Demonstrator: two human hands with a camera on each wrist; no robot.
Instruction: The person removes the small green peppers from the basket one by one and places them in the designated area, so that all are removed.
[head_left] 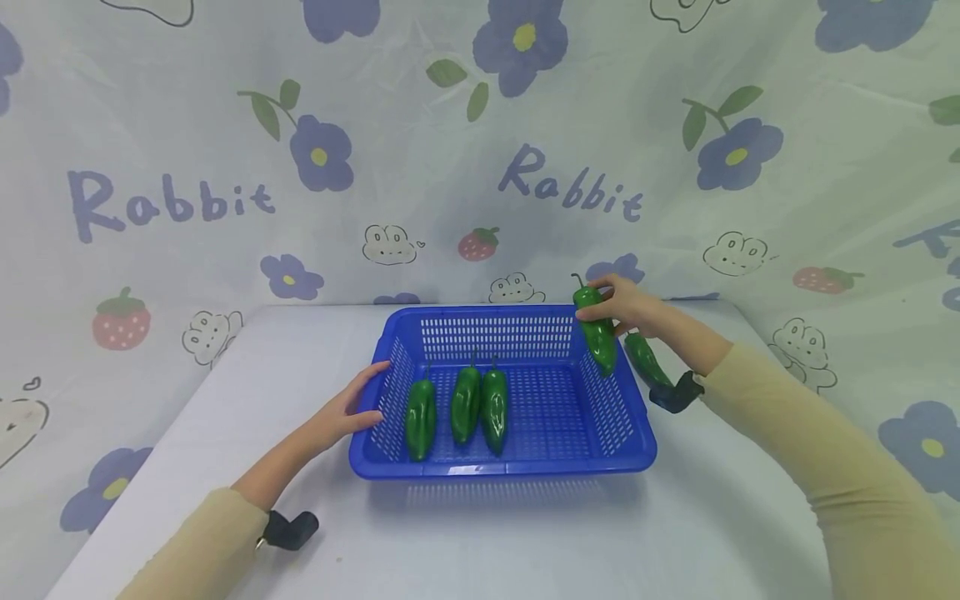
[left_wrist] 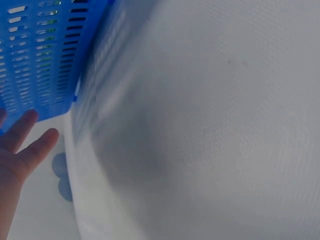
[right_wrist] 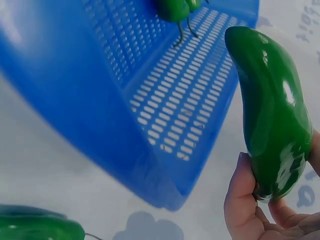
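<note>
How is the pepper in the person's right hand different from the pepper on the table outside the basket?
The held pepper is up in the right hand; the table pepper lies on the table, untouched.
In the head view, the held pepper overlaps the right side of the basket; the table pepper lies outside it, to the right.
Both are green and shiny.
</note>
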